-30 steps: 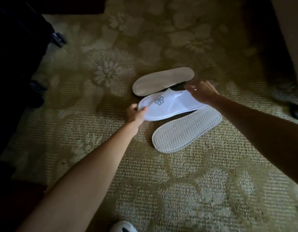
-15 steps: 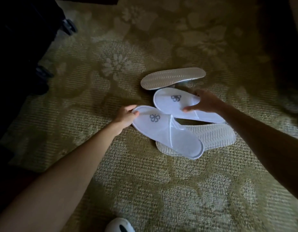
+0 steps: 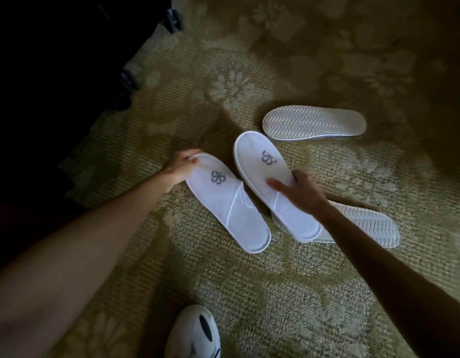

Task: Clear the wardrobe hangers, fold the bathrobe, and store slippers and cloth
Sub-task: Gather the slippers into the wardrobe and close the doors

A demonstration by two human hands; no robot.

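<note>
Since half a second ago the two upright slippers have come apart: the left slipper [image 3: 227, 202], which overlapped a face-down one, now lies flat on the carpet [image 3: 275, 293], side by side with the right slipper [image 3: 272, 184], both logos up. Left hand [image 3: 181, 168] grips the toe of the left slipper, fingers curled over its rim. Right hand [image 3: 302, 193] holds the right slipper at mid-length, thumb pressed on top, fingers wrapped round its far edge. The heel of that slipper rests on a sole-up slipper [image 3: 365, 224] lying beneath the right forearm. A second sole-up slipper [image 3: 314, 122] lies apart, farther off, near the right slipper's toe. A white shoe [image 3: 194, 334] shows at the bottom edge. A dark wheeled case [image 3: 69, 60] fills the upper left, in shadow.
</note>
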